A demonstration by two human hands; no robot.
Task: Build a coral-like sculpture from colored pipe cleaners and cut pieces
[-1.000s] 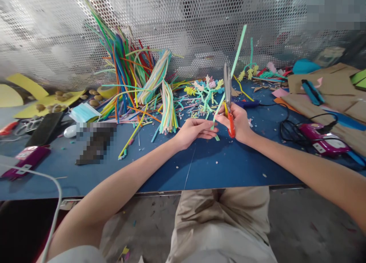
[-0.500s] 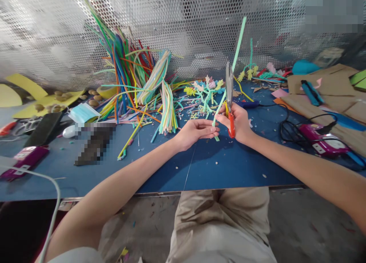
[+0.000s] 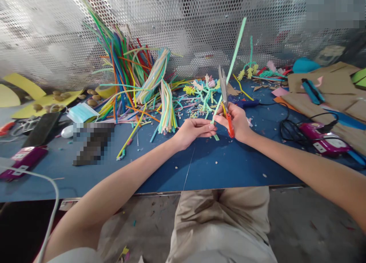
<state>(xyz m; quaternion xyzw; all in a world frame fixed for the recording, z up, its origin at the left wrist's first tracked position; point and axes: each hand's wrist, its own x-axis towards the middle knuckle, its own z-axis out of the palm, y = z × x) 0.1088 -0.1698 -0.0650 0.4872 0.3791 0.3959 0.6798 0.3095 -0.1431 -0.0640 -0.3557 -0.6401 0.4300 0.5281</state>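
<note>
A long mint-green pipe cleaner slants up and to the right across the middle of the view. My left hand pinches it near its lower end, and a short tip shows below the fingers. My right hand is wrapped round the red and yellow handles of a pair of scissors, blades pointing up. The blades cross close beside the pipe cleaner; whether they touch it I cannot tell. Its right-hand fingertips sit close to the strip too. Just behind lies a mint branching piece with pastel leafy tips.
Bundles of coloured pipe cleaners stand left of centre, with small clippings around. A glue gun lies behind my right hand, its cord running to a purple power strip. Cardboard sheets are at right, a face mask at left.
The scissors have tilted and shifted slightly left, their tips lower. My left hand keeps its pinch on the pipe cleaner, nearly still.
</note>
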